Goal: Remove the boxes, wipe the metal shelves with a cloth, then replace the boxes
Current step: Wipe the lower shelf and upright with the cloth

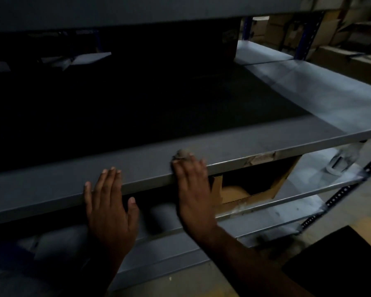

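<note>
A grey metal shelf [287, 108] runs across the view, its left part in deep shadow. My left hand [110, 209] lies flat over the shelf's front lip with its fingers spread and nothing in it. My right hand [194, 189] presses a small grey-brown cloth [181, 154] against the front edge; only a wad of the cloth shows past my fingertips. A dark box [221, 41] stands at the back of the shelf. On the lower shelf [298, 198] an open cardboard box [251, 183] shows under the lip.
Another shelf board [137, 9] hangs close overhead. A blue upright [308, 39] and stacked cardboard boxes [341, 28] fill the back right. A perforated post [347, 191] slants at the right. A dark box [341, 264] sits on the floor at lower right.
</note>
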`<state>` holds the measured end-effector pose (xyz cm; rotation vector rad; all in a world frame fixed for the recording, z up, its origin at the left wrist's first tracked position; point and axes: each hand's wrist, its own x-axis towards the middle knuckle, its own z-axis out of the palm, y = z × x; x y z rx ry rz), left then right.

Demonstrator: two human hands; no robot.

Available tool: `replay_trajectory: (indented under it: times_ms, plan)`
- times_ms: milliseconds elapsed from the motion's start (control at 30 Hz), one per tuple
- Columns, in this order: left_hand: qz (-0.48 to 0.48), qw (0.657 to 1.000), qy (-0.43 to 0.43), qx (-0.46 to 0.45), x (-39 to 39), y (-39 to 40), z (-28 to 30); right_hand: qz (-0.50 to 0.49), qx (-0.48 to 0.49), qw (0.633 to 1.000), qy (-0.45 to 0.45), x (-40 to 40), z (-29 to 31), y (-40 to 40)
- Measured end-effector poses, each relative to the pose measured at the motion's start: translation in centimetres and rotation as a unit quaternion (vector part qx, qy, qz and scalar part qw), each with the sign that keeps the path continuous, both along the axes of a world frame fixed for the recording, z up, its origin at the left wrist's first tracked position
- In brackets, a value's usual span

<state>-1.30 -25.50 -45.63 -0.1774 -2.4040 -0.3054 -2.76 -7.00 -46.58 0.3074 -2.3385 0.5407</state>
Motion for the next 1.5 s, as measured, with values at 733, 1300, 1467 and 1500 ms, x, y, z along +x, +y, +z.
replay_trajectory:
  times_ms: [733,1300,1467,1500]
  plan:
    - [0.047,0.995,0.015,0.082,0.0,2.2,0.1,0.043,0.09,0.984,-0.149,-0.5,5.8,13.3]
    - [-0.085,0.993,-0.075,0.018,-1.8,27.6,2.3,0.109,0.055,0.979,-0.165,-2.7,6.0,32.1]
    - [-0.067,0.996,-0.066,0.005,-3.0,31.1,2.0,0.068,0.123,0.985,-0.095,-3.2,3.6,37.5]
    - [-0.06,0.996,-0.06,0.007,-3.2,31.2,1.9,0.044,0.115,0.989,-0.082,-3.4,3.3,39.0]
